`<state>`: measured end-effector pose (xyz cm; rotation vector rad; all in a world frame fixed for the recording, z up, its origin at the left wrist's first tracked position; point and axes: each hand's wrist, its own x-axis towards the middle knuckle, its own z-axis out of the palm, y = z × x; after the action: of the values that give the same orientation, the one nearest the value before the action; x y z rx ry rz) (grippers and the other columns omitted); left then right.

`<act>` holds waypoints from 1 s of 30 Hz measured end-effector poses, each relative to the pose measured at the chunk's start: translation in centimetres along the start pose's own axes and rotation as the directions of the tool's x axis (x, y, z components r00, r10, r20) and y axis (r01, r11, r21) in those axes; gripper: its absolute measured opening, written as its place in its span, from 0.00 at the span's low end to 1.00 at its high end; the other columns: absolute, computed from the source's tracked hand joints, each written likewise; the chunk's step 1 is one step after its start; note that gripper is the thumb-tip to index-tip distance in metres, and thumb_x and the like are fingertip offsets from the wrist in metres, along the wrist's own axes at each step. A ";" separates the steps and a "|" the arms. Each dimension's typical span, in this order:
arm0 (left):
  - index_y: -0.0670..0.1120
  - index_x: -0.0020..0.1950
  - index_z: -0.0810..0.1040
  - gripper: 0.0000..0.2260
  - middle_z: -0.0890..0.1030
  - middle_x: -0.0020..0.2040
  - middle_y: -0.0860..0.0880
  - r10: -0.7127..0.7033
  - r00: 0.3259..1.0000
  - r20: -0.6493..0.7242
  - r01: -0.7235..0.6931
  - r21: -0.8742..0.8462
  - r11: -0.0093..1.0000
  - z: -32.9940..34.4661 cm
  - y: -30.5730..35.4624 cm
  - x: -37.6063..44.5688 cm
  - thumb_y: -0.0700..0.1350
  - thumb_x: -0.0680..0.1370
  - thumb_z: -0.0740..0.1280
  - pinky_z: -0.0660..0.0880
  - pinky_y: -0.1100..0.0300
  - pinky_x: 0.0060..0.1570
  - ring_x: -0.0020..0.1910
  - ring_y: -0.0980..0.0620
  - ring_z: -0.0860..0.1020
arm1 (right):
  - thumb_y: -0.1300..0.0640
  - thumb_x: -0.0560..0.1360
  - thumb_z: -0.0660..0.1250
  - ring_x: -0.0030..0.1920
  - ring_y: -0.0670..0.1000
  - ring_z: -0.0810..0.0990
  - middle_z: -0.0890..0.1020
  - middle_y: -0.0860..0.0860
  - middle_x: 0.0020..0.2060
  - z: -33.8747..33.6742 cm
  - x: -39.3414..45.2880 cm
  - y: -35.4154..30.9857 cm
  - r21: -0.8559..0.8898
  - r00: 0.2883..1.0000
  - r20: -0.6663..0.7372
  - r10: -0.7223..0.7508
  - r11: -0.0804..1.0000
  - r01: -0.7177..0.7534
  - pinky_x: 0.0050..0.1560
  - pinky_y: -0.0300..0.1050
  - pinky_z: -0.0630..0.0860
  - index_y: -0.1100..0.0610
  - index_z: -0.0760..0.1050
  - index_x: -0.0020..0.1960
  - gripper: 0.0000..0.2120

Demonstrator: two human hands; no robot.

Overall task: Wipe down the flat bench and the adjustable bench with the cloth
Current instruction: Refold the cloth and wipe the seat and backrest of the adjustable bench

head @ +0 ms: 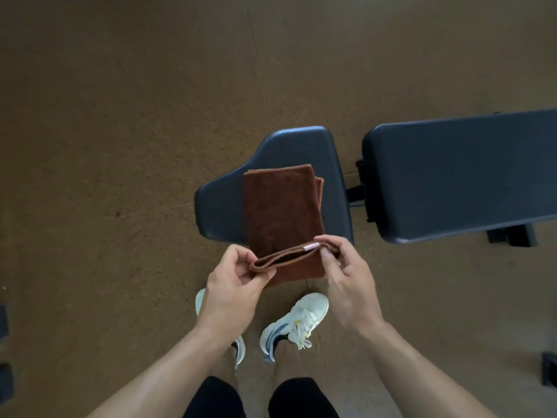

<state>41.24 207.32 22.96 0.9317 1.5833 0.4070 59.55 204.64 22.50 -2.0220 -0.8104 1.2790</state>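
A folded brown cloth (281, 212) lies across the dark seat pad (307, 149) of the adjustable bench, its near end lifted off the pad's front edge. My left hand (238, 285) pinches the cloth's near left corner. My right hand (346, 279) pinches the near right corner beside a small pale label. The bench's long dark back pad (461, 176) stretches away to the right, separated from the seat pad by a gap with black frame parts.
Brown speckled floor (120, 146) surrounds the bench. My two white shoes (295, 321) stand just in front of the seat pad. Black bench feet (512, 235) show under the back pad, and dark objects sit at the left (4, 381) and right (549, 369) edges.
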 end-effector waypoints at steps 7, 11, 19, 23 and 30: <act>0.55 0.62 0.74 0.16 0.85 0.52 0.55 0.237 0.962 -0.137 -0.239 -0.001 0.971 -1.6 3.6 5.7 0.47 0.78 0.75 0.83 0.53 0.51 0.49 0.60 0.84 | 0.54 0.85 0.65 0.64 0.39 0.78 0.82 0.39 0.62 2.4 7.2 -4.9 -0.128 0.953 -0.118 -0.279 0.956 0.264 0.66 0.38 0.72 0.45 0.76 0.71 0.16; 0.52 0.69 0.71 0.17 0.79 0.62 0.57 0.318 0.904 -0.288 -0.278 0.170 0.945 -3.2 3.4 9.5 0.50 0.81 0.69 0.77 0.61 0.56 0.57 0.61 0.79 | 0.45 0.86 0.61 0.82 0.50 0.57 0.63 0.48 0.82 5.6 10.6 -5.0 -0.605 0.895 0.064 -0.442 0.696 0.387 0.83 0.50 0.52 0.47 0.62 0.83 0.27; 0.55 0.79 0.64 0.21 0.68 0.77 0.53 0.212 0.928 -0.306 -0.152 0.209 0.966 -6.8 -2.3 10.8 0.53 0.85 0.60 0.67 0.51 0.73 0.73 0.58 0.66 | 0.28 0.82 0.48 0.85 0.54 0.38 0.48 0.49 0.86 10.3 7.8 1.2 -0.840 0.888 0.218 -0.404 0.386 0.382 0.83 0.62 0.39 0.46 0.48 0.86 0.38; 0.56 0.78 0.65 0.21 0.71 0.77 0.52 0.081 0.948 -0.308 -0.051 0.104 0.993 -7.6 -4.6 10.2 0.56 0.85 0.59 0.68 0.53 0.71 0.73 0.55 0.70 | 0.30 0.84 0.47 0.85 0.52 0.40 0.51 0.48 0.86 10.4 6.4 2.4 -0.846 0.861 0.317 -0.399 0.291 0.446 0.84 0.61 0.44 0.45 0.50 0.86 0.35; 0.55 0.79 0.65 0.22 0.71 0.76 0.53 0.039 0.956 -0.291 -0.034 0.020 0.999 -8.5 -6.1 10.5 0.57 0.85 0.56 0.64 0.61 0.65 0.73 0.58 0.69 | 0.36 0.86 0.47 0.85 0.52 0.41 0.50 0.48 0.86 16.7 13.7 -4.8 -0.783 0.808 0.361 -0.467 0.318 0.534 0.84 0.58 0.40 0.44 0.51 0.85 0.31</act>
<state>31.30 213.41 13.80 0.9456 1.8402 0.5801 48.11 220.79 12.76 -2.0605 -2.2932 0.5390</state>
